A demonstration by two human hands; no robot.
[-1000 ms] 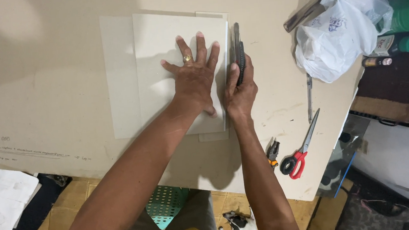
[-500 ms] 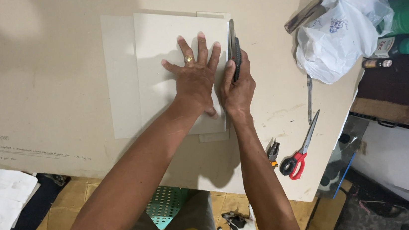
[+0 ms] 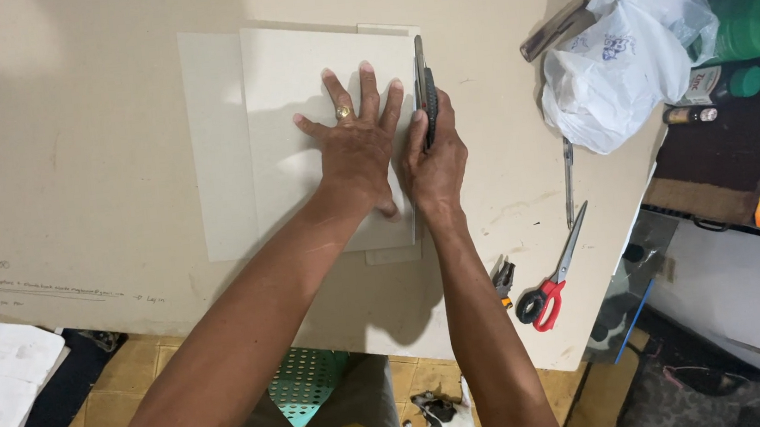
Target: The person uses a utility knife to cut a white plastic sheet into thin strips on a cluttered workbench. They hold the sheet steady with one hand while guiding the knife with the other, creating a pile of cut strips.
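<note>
Pale grey card sheet [image 3: 294,92] lies flat on the brown cardboard table [image 3: 68,160], and your left hand [image 3: 357,151] presses on its right part with the fingers spread wide. Your right hand [image 3: 435,157] is just beside it, closed around a dark utility knife [image 3: 424,79] that stands along the sheet's right edge. Red-handled scissors [image 3: 555,275] lie well apart, to the right.

The pale sheet [image 3: 298,138] under the left hand [image 3: 357,151] looks like matt, smooth card, lying on a duller brown cardboard table cover [image 3: 70,178]. The cutter [image 3: 425,88] in the right hand [image 3: 435,157] seems dark plastic with metal, though it is partly hidden. The scissors [image 3: 557,266] have shiny metal blades and glossy red plastic handles; the white bag [image 3: 625,60] is thin crinkled plastic.
</note>
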